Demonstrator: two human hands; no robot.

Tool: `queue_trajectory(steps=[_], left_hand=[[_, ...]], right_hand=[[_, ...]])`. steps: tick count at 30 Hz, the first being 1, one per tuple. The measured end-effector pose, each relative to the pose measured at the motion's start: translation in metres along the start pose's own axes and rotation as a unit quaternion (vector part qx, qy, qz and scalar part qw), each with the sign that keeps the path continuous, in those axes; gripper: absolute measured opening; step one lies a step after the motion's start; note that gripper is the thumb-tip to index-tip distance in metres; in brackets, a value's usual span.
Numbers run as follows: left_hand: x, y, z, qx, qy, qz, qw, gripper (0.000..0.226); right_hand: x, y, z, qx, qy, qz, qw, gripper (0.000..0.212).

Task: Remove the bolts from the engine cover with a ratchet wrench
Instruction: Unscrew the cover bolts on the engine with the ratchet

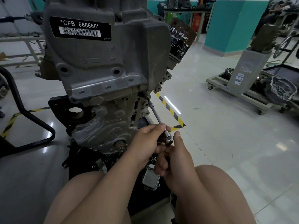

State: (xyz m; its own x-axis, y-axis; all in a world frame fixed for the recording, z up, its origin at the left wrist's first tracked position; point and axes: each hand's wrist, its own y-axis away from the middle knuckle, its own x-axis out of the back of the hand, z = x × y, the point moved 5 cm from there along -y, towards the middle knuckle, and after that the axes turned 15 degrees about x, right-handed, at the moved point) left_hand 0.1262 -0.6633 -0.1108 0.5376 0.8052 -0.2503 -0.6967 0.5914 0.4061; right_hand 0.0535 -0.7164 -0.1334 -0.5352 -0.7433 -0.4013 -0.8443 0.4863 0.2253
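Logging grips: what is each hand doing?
Left hand: closed on the ratchet wrench shaft.
Right hand: closed on its handle end.

Your right hand (176,159) hides the ratchet wrench (169,140) handle, so you see only its head. The socket's far end at the engine cover (105,62) is too small to show any bolt, and the top edge cuts the cover off.

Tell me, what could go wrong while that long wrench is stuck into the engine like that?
The ratchet wrench works through a long thin extension bar set at an angle, so its socket might slip off the bolt. A slip could knock the left hand against the engine cover. A loosened bolt may drop to the floor.
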Motion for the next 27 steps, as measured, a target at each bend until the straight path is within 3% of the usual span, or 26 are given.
queue_trajectory(steps=[6, 10, 15, 17, 19, 21, 23, 25, 27], left_hand=[[0.001, 0.000, 0.001, -0.011, -0.037, 0.011, 0.999, 0.029], [0.000, 0.002, 0.001, -0.007, -0.024, -0.007, 1.000, 0.029], [0.001, 0.002, 0.002, -0.008, -0.031, 0.019, 0.999, 0.031], [0.002, 0.001, 0.001, -0.006, -0.034, 0.037, 0.999, 0.030], [0.002, 0.001, 0.002, -0.001, -0.022, 0.032, 0.999, 0.030], [0.002, 0.003, 0.003, 0.002, -0.013, 0.023, 1.000, 0.031], [0.002, 0.004, 0.004, 0.004, -0.016, 0.022, 1.000, 0.032], [0.002, 0.004, 0.004, 0.005, -0.022, 0.026, 0.999, 0.032], [0.001, 0.004, 0.004, 0.003, -0.024, 0.029, 0.999, 0.033]], right_hand=[[0.002, -0.001, -0.006, 0.069, 0.059, 0.011, 0.996, 0.053], [0.009, 0.002, -0.014, 0.130, 0.173, 0.031, 0.976, 0.061], [0.009, 0.008, -0.025, 0.197, 0.205, 0.027, 0.958, 0.045], [0.009, 0.010, -0.030, 0.234, 0.281, 0.028, 0.930, 0.037], [0.008, 0.011, -0.036, 0.272, 0.390, 0.024, 0.879, 0.030], [0.007, 0.012, -0.039, 0.279, 0.488, 0.012, 0.827, 0.034], [0.007, 0.012, -0.040, 0.279, 0.530, 0.006, 0.801, 0.029], [0.007, 0.011, -0.039, 0.274, 0.513, 0.010, 0.813, 0.030], [0.008, 0.010, -0.036, 0.272, 0.435, 0.013, 0.858, 0.038]])
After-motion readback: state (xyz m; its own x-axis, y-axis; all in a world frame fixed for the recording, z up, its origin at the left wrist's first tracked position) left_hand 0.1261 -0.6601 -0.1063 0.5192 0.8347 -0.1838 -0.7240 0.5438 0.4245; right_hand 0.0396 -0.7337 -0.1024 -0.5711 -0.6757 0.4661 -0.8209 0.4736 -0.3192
